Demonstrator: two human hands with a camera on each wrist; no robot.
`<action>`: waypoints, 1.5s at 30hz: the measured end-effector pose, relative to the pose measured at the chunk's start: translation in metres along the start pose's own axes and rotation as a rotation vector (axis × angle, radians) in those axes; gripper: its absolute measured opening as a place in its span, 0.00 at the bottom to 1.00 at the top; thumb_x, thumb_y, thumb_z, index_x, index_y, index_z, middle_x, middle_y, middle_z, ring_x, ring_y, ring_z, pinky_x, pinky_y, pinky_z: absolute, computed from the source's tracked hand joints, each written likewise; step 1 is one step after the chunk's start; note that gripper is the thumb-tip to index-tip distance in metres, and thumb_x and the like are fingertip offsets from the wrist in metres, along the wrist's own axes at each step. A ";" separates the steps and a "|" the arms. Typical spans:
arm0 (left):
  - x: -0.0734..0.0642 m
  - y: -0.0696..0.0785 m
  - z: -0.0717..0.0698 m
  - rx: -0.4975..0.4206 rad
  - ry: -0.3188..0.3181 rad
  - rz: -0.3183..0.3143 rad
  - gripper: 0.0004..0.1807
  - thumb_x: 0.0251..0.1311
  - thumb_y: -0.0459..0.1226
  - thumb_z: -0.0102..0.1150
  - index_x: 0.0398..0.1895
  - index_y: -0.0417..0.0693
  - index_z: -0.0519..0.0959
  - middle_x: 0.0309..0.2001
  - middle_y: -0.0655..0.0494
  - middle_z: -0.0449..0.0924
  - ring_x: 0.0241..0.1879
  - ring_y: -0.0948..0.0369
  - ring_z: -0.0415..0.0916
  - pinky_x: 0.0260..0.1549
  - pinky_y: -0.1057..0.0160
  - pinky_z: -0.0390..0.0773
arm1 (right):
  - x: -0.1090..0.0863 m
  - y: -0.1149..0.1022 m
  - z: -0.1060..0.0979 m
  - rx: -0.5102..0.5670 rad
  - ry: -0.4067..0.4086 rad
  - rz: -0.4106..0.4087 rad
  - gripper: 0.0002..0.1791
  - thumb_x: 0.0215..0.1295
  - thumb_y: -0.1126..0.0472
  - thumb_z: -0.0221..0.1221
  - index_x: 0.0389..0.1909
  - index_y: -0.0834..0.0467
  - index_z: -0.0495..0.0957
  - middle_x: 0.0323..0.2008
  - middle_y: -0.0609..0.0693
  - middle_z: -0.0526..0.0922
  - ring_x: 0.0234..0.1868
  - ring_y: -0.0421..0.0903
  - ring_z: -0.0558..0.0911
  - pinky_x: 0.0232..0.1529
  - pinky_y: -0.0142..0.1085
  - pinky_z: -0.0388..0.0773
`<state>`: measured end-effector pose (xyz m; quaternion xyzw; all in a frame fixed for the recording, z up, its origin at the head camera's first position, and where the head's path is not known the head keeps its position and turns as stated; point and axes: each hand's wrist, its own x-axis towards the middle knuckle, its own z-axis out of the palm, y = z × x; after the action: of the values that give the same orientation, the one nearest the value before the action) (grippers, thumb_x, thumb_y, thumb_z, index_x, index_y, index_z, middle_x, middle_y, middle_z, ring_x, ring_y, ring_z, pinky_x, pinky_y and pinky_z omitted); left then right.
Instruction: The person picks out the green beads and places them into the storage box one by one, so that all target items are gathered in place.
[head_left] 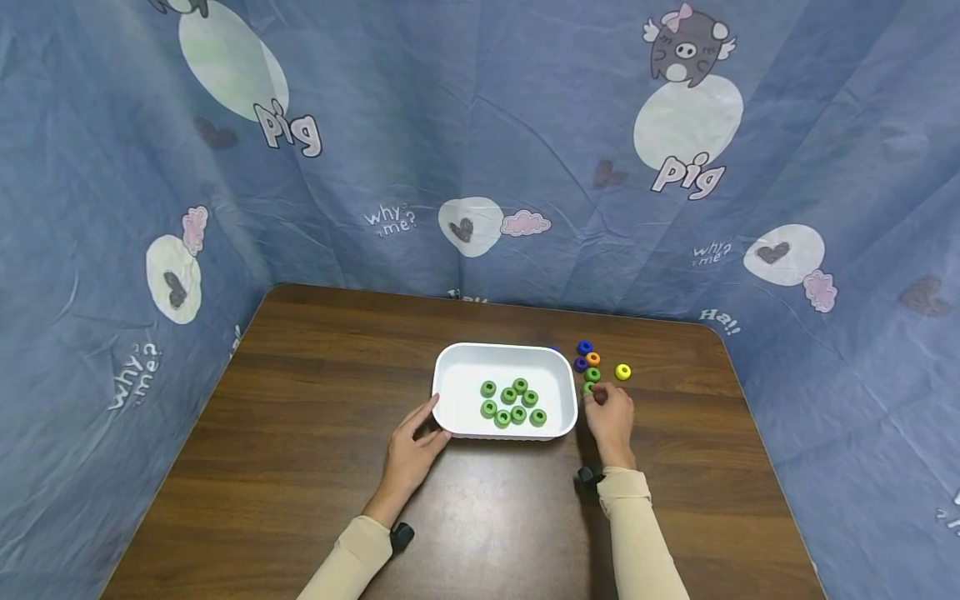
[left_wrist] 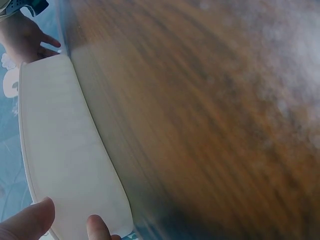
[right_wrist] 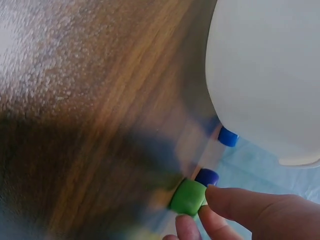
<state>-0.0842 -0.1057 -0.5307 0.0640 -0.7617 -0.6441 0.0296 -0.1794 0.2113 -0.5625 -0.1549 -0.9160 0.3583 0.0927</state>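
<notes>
In the head view a white rectangular tray (head_left: pixel 457 375) holds several green beads (head_left: pixel 508 396), ring-shaped with a hole in the middle. My left hand (head_left: pixel 408 457) rests at the tray's front left corner, its fingers spread and touching the wall. To the right of the tray, my right hand (head_left: pixel 611 421) pinches a green bead (right_wrist: pixel 188 197) between thumb and fingers, low at the table. Just beyond that lies another green bead (head_left: pixel 592 375). Close behind the pinched one, a dark blue bead (right_wrist: pixel 207 177) shows in the right wrist view.
Past the right hand lie blue beads (head_left: pixel 584 347), an orange bead (head_left: pixel 593 359) and a yellow bead (head_left: pixel 623 372). Another blue bead (right_wrist: pixel 228 136) sits by the tray's far corner, mostly hidden in the head view. A patterned blue cloth (head_left: pixel 480 150) surrounds the brown wooden table (head_left: pixel 322 367).
</notes>
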 end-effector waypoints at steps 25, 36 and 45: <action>-0.001 -0.003 0.001 0.003 -0.011 0.011 0.33 0.57 0.22 0.66 0.68 0.37 0.72 0.69 0.34 0.69 0.67 0.43 0.71 0.57 0.59 0.85 | -0.003 0.008 0.007 0.015 0.000 -0.024 0.20 0.55 0.66 0.69 0.49 0.67 0.82 0.48 0.66 0.82 0.52 0.64 0.78 0.54 0.56 0.77; -0.001 0.003 0.000 0.014 -0.006 0.001 0.32 0.57 0.22 0.66 0.68 0.37 0.73 0.68 0.35 0.70 0.69 0.45 0.70 0.57 0.60 0.84 | -0.003 0.006 0.006 0.016 -0.016 -0.013 0.19 0.56 0.64 0.69 0.49 0.65 0.83 0.46 0.65 0.84 0.52 0.64 0.80 0.55 0.57 0.78; -0.002 0.002 -0.001 0.014 -0.004 0.022 0.32 0.57 0.23 0.66 0.68 0.38 0.73 0.68 0.34 0.70 0.67 0.44 0.71 0.57 0.61 0.85 | -0.003 0.005 0.007 0.006 -0.039 -0.012 0.19 0.58 0.64 0.68 0.51 0.65 0.83 0.51 0.65 0.85 0.55 0.64 0.79 0.59 0.57 0.77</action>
<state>-0.0827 -0.1057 -0.5289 0.0546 -0.7670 -0.6384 0.0345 -0.1775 0.2094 -0.5713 -0.1422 -0.9175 0.3634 0.0775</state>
